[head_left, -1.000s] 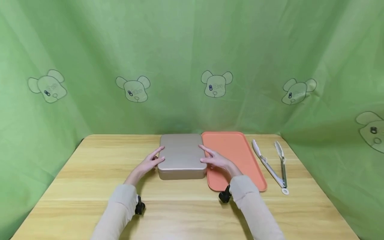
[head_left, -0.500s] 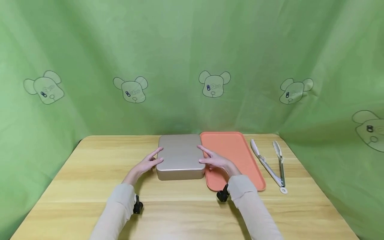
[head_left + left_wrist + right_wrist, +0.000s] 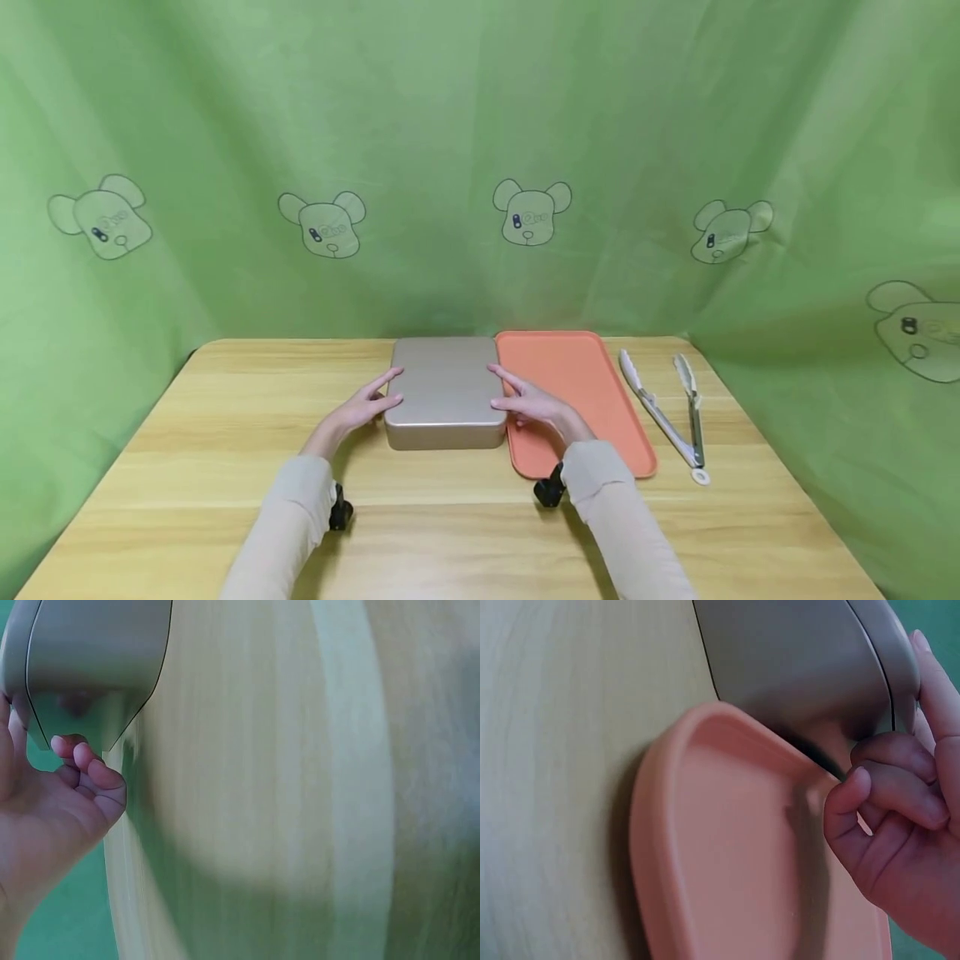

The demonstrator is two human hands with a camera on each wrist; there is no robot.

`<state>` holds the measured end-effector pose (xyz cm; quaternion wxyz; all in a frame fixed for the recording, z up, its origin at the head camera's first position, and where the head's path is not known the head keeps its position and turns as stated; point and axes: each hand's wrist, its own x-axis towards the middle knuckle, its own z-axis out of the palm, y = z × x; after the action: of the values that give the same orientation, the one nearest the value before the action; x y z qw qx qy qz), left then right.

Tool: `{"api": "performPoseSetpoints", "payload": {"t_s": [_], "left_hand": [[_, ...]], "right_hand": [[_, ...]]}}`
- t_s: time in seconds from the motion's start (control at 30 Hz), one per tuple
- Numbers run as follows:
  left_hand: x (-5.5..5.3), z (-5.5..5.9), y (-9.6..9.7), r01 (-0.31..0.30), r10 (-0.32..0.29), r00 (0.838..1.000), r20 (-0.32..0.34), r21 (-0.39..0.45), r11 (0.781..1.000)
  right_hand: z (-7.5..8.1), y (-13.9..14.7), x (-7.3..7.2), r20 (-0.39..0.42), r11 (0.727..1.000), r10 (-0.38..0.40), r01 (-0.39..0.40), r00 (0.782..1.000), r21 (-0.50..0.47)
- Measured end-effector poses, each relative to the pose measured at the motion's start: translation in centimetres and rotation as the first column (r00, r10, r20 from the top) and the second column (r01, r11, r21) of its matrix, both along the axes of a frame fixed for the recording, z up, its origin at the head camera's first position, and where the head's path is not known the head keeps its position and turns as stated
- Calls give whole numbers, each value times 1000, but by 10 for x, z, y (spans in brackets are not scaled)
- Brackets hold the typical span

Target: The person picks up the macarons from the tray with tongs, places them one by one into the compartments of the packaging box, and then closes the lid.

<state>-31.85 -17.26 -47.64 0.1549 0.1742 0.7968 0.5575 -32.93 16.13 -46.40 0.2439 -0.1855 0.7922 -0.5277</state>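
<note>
A closed grey-brown box (image 3: 448, 383) with a metallic sheen lies flat on the table, its lid seam showing in both wrist views. My left hand (image 3: 362, 407) holds its left side, thumb and forefinger on the lid's top edge. In the left wrist view the other fingers (image 3: 103, 776) curl in at the box's side. At the right side my right hand (image 3: 534, 402) mirrors this grip, with thumb and forefinger on the lid edge. Its lower fingers (image 3: 900, 780) curl by the box wall, over the coral-pink tray (image 3: 566, 367). The box's inside is hidden.
The tray lies directly against the box's right side. Right of it, spread metal tongs (image 3: 670, 427) with pale tips lie on the wooden table (image 3: 450, 533). A green curtain (image 3: 420, 125) with bear-head drawings hangs behind and at both sides.
The whole head view has drifted slightly, so everything sits a little further left in it. Both hands keep the same hold on the box, which stays closed.
</note>
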Motion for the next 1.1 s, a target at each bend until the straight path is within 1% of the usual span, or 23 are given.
{"api": "performPoseSetpoints", "payload": {"t_s": [0.2, 0.43, 0.47, 0.67, 0.7, 0.83, 1.0, 1.1], "left_hand": [[2, 0, -1, 6, -6, 1000, 3, -3, 1000], [0, 2, -1, 13, -13, 1000, -11, 11, 1000], [2, 6, -1, 15, -15, 1000, -1, 12, 1000], [-1, 11, 5, 13, -13, 1000, 3, -11, 1000], [-5, 8, 5, 8, -8, 1000, -1, -13, 1000], [-7, 4, 6, 1, -1, 1000, 5, 2, 1000], [-4, -1, 8, 2, -2, 999, 42, 6, 1000], [-3, -3, 7, 1, -2, 999, 51, 18, 1000]], "right_hand": [[0, -2, 1, 2, 1000, 11, -11, 1000, -8], [2, -2, 1, -1, 1000, -8, 8, 1000, -23], [2, -2, 1, 3, 1000, -10, 10, 1000, -22], [2, 3, -5, 6, 999, -21, 22, 1000, -35], [3, 3, -5, 3, 999, -22, 22, 1000, -34], [3, 4, -6, -9, 1000, -14, 14, 1000, -21], [-2, 6, -3, 5, 1000, -15, 15, 1000, -4], [-2, 5, -1, 1, 1000, -13, 13, 1000, -7]]}}
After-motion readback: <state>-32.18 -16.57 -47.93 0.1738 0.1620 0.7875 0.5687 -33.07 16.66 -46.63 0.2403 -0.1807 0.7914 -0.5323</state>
